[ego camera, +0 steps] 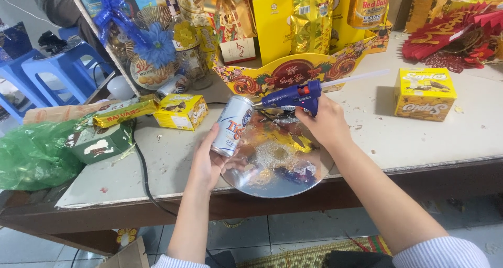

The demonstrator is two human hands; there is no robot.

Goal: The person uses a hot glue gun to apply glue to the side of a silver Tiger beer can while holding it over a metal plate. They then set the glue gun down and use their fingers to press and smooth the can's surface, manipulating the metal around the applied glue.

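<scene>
Silver can (232,125) in our left hand (207,163) over the tray (309,181) | right hand (326,122) grips glue gun (293,96) | keep nozzle steady at can's rim.

Silver-and-blue drink can (232,125) at centre, yellow box (424,93) at right on the table (419,142), smaller yellow box (181,111) left of centre, green box (98,142) at left, tall gold foil pouch (311,17) top centre, gold can (369,4) upper right.
</scene>
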